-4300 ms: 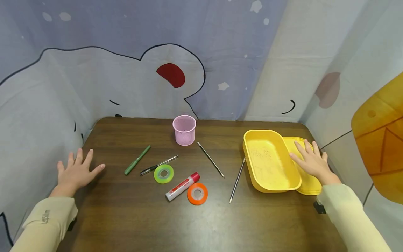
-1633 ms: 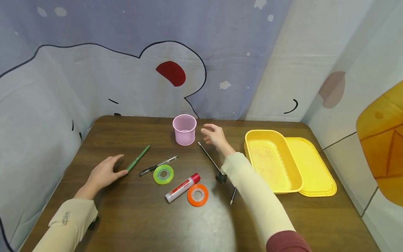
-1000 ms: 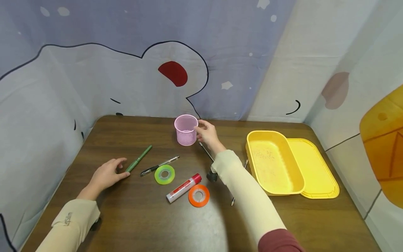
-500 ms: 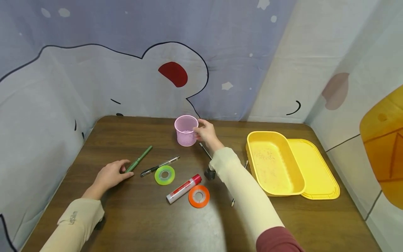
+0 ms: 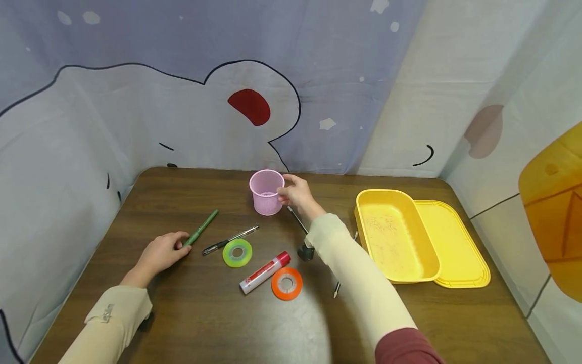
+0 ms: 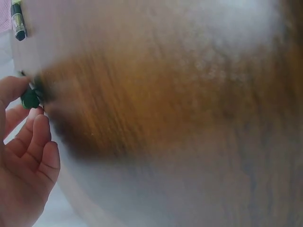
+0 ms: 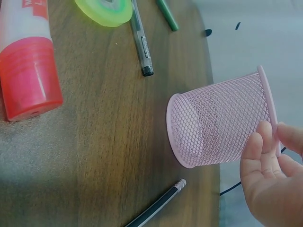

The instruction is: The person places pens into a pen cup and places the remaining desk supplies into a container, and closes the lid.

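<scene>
In the head view, my left hand pinches the near end of a slim green pen that slants away across the wooden table. The left wrist view shows thumb and fingertips closed round the pen's green end, with the other fingers loosely bent. At the back, my right hand holds a pink mesh pen cup by the right side of its rim. Seen from the right wrist, the thumb lies over the cup's rim and the fingers press the mesh outside. The pen cup stands upright.
Between my hands lie a black pen, a green tape roll, a glue stick and an orange tape roll. My right forearm partly covers two pencils. To the right, a yellow box overlaps its yellow lid.
Both hands have come in from the table's sides, the left to the green pen, the right to the pen cup's rim. In the last half second the cup has shifted slightly toward me.
</scene>
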Demonstrator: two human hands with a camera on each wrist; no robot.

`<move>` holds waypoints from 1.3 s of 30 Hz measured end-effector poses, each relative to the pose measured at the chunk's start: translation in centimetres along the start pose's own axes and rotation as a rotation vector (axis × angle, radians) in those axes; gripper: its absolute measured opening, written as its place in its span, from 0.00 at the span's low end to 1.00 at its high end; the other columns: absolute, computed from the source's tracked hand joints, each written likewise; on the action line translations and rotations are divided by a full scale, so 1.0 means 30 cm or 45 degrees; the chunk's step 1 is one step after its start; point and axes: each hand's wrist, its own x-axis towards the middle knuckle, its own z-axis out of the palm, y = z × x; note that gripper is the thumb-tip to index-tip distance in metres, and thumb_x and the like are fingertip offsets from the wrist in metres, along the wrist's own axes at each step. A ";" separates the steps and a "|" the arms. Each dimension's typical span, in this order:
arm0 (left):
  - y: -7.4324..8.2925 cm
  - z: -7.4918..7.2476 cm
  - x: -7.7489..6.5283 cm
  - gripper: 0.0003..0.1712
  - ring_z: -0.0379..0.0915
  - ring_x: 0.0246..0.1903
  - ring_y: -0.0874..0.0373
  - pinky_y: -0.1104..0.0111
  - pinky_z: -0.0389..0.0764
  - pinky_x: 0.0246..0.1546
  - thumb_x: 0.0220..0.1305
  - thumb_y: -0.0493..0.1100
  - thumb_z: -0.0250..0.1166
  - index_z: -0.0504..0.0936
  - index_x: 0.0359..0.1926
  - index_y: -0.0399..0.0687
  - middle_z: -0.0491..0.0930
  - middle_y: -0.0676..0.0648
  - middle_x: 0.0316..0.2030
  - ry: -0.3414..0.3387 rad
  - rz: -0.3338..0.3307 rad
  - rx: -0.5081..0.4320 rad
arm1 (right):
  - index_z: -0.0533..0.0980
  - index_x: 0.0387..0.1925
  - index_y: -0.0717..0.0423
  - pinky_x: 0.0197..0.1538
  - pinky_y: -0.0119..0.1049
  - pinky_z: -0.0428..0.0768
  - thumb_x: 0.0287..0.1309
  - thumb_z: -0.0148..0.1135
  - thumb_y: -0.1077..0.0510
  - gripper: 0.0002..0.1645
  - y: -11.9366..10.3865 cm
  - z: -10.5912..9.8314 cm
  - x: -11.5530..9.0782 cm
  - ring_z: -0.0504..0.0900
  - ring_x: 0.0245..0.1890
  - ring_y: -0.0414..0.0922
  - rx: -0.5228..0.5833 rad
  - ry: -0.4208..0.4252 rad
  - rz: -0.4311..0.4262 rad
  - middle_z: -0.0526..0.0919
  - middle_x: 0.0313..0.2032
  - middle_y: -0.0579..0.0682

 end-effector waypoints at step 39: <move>0.102 -0.150 0.052 0.14 0.74 0.27 0.55 0.64 0.75 0.27 0.64 0.42 0.51 0.74 0.44 0.35 0.78 0.41 0.29 0.277 -0.058 -0.334 | 0.62 0.60 0.58 0.22 0.30 0.75 0.51 0.55 0.70 0.32 0.007 -0.015 -0.032 0.73 0.13 0.37 -0.117 -0.088 -0.009 0.73 0.19 0.49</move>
